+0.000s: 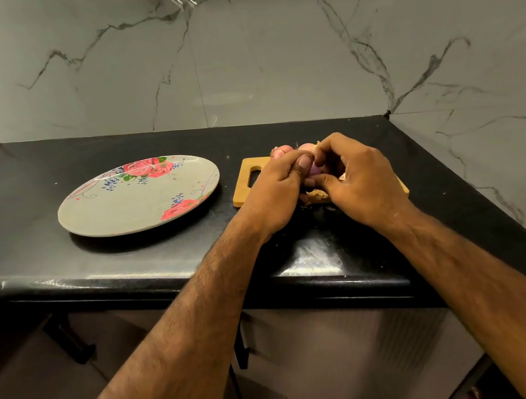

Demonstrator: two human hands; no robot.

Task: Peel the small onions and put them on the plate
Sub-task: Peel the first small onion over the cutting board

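Head view: above the wooden cutting board (245,197), the left hand (274,194) and the right hand (361,179) meet. The fingers of both are curled around one small purple onion (314,169), with the thumbs pinching at its skin. Two unpeeled onions (280,152) lie at the board's far edge. Papery peel scraps (318,196) lie on the board beneath the hands. The floral plate (116,215) sits left of the board, apart from it, on the black countertop (19,184).
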